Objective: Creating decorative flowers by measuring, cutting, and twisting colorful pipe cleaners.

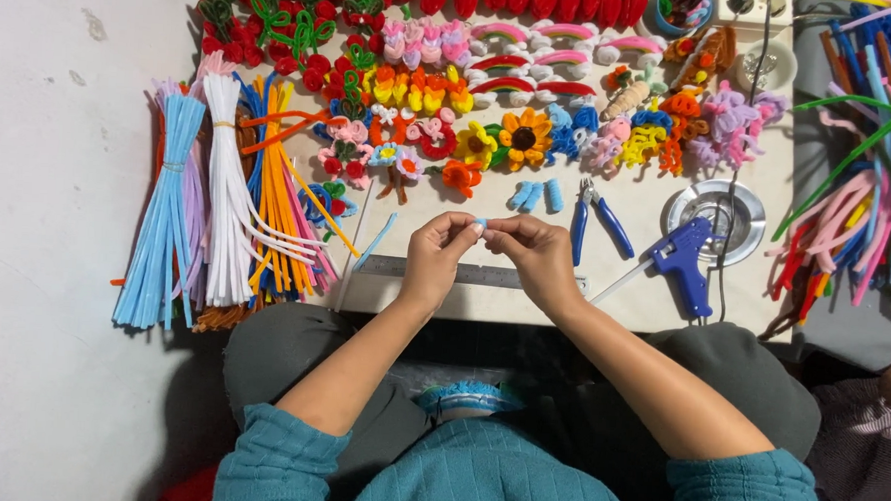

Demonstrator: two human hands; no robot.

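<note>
My left hand (pixel 435 252) and my right hand (pixel 533 254) meet over the near edge of a low table (pixel 634 299). Both pinch a short piece of light blue pipe cleaner (pixel 480 223) between their fingertips. A metal ruler (pixel 484 275) lies on the table just under my hands. Three short light blue pipe cleaner pieces (pixel 536 194) lie a little beyond my hands. One longer light blue pipe cleaner (pixel 375 241) lies to the left of my left hand.
Blue-handled pliers (pixel 595 222) and a blue glue gun (pixel 681 261) lie right of my hands, near a round metal dish (pixel 744 211). Bundles of pipe cleaners (pixel 230 196) lie at left and far right. Several finished pipe-cleaner flowers, rainbows and strawberries (pixel 524 136) fill the far side.
</note>
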